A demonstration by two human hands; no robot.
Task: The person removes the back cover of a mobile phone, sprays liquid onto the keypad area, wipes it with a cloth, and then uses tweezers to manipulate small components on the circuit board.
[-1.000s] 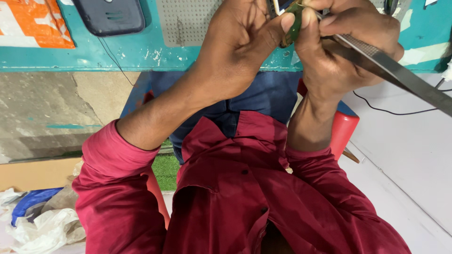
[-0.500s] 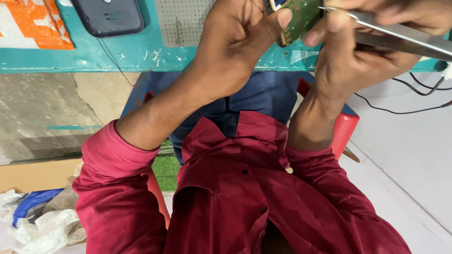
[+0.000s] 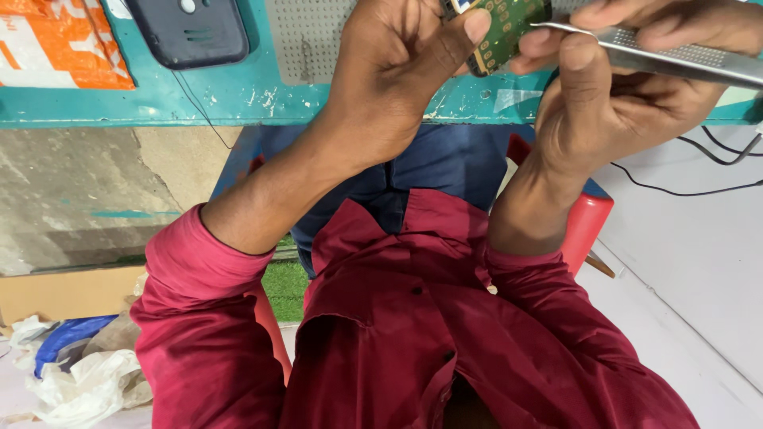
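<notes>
My left hand (image 3: 397,71) grips a small green circuit board (image 3: 509,28) between thumb and fingers, near the top of the head view. My right hand (image 3: 620,87) holds metal tweezers (image 3: 675,56), whose tip rests at the board's right edge. Both hands hover over the front edge of a teal workbench (image 3: 238,95). A perforated grey mat (image 3: 310,36) lies on the bench behind my left hand. My red shirt sleeves are rolled up on both arms.
A dark phone body (image 3: 191,32) lies on the bench at upper left, next to an orange and white packet (image 3: 56,44). A red stool (image 3: 592,218) is under me. Black cables (image 3: 691,187) run at right. Crumpled plastic bags (image 3: 79,373) lie on the floor at lower left.
The green board has turned from edge-on to face-on in my left hand. The tweezers' tip has risen and now meets the board's right edge.
</notes>
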